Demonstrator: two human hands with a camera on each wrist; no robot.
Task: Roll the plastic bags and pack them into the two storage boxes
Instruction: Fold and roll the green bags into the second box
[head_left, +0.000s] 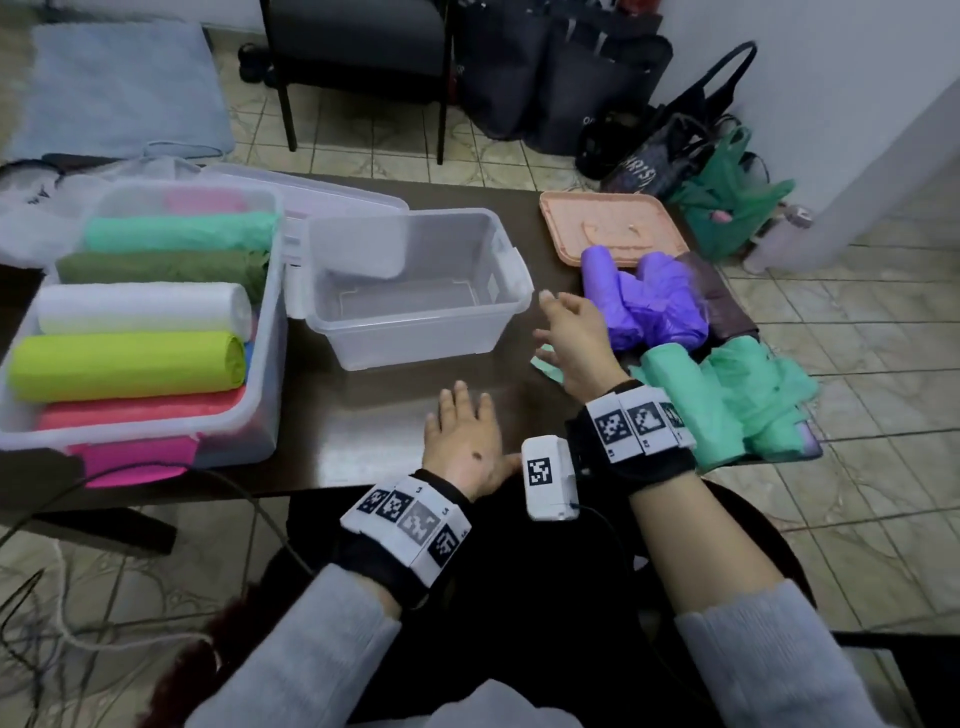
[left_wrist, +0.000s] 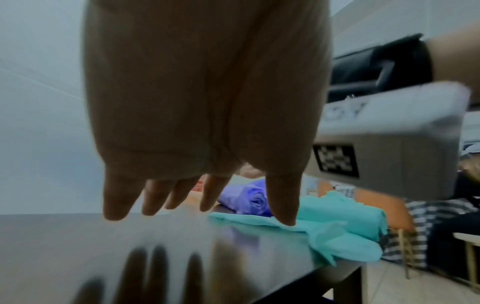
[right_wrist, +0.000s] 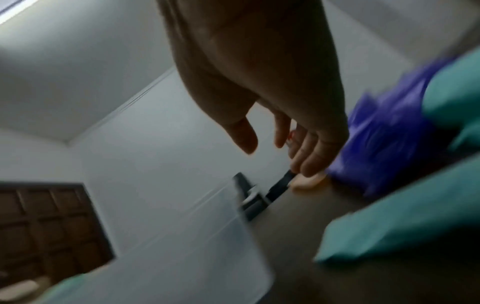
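The left clear storage box (head_left: 260, 410) holds several rolled bags in green, white, lime and pink. Beside it, the second clear box (head_left: 415, 332) is empty. Loose purple bags (head_left: 649, 306) and teal bags (head_left: 727, 405) lie heaped at the table's right edge. My right hand (head_left: 561, 332) hovers open with spread fingers between the empty box and the purple bags, above a flat teal bag corner (head_left: 545, 366). My left hand (head_left: 462, 415) is flat and open low over the table, holding nothing. The wrist views show the left hand (left_wrist: 202, 195), the right hand (right_wrist: 280, 144) and the purple bags (right_wrist: 389, 144).
An orange tray (head_left: 613, 218) sits at the back right behind the purple bags. Box lids (head_left: 322, 197) lie behind the boxes. A pink bag (head_left: 135, 462) hangs by the left box's front. A chair and dark bags stand on the tiled floor beyond the dark table (head_left: 384, 410).
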